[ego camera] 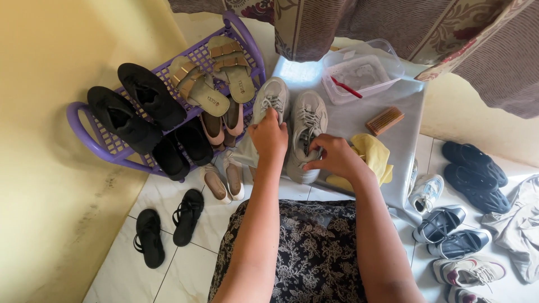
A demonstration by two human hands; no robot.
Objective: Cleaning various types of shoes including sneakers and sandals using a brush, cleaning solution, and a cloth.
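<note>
Two grey lace-up sneakers stand side by side on a low grey-covered table (393,143). My left hand (269,137) rests on the heel end of the left sneaker (272,96), fingers closed over it. My right hand (334,157) grips the heel opening of the right sneaker (307,120). A yellow cloth (373,154) lies just right of my right hand. A brown brush (384,120) lies further back on the table. A clear plastic tub (359,76) with a red stick inside stands at the table's far end.
A purple shoe rack (106,148) at the left holds black shoes, tan sandals and pink flats. Black sandals (168,227) lie on the white tile floor. Several more shoes (466,213) and a grey cloth (519,224) lie at the right. A curtain (393,25) hangs behind.
</note>
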